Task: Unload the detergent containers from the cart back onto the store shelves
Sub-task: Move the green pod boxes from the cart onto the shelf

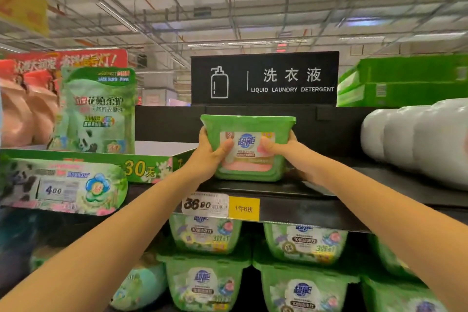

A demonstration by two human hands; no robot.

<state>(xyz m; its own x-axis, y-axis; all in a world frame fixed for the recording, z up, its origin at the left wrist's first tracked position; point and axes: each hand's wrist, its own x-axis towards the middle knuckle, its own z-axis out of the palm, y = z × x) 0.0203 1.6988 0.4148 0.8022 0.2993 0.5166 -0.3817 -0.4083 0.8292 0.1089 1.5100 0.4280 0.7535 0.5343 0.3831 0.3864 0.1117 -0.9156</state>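
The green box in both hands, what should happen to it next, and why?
Probably slide the green box a little further back onto the top shelf, then let go. The left hand and right hand both hold its sides, it is right at the shelf's front edge, and there looks to be room behind it.

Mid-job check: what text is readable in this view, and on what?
"洗衣液" / "LIQUID LAUNDRY DETERGENT": black aisle sign
"超能": held green detergent tub
"36 80": white price tag
"1件8折": yellow tag
"30天": green display tray
"400": panda card
Smaller print on shelved tubs and pouch: too blurred.
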